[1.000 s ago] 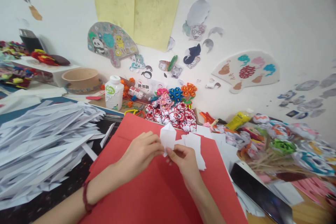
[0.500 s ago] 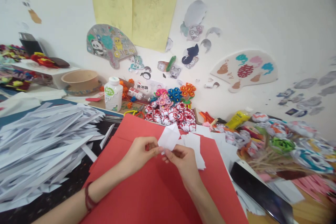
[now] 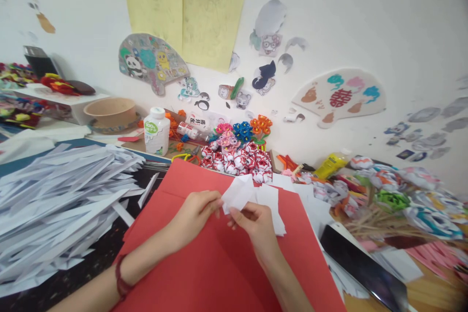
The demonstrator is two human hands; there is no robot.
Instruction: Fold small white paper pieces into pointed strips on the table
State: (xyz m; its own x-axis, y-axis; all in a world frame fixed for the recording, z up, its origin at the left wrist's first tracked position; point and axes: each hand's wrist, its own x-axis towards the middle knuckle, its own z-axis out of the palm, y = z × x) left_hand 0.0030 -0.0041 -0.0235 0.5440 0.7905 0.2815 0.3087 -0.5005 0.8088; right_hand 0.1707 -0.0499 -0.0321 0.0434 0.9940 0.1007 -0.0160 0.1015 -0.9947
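Between my hands is a small white piece of folded paper (image 3: 238, 192), held above large red sheets (image 3: 215, 263). My right hand (image 3: 253, 218) pinches its lower edge between thumb and fingers. My left hand (image 3: 203, 207) has its fingers closed at the paper's left edge, with thumb and fingertips together there. Loose white paper pieces (image 3: 272, 204) lie on the red sheets just behind my right hand. Part of the folded paper's lower edge is hidden by my right thumb.
A big heap of white paper strips (image 3: 62, 204) lies on the left. Red-and-white paper flowers (image 3: 237, 161) and a white bottle (image 3: 156, 131) stand along the back. On the right are a black phone (image 3: 361, 265), a yellow bottle (image 3: 331, 165) and wrapped flowers (image 3: 395, 200).
My left fingers have shifted slightly up and left, from the paper's bottom corner to its left edge. The paper has tilted a little to the right. My right hand keeps its pinch.
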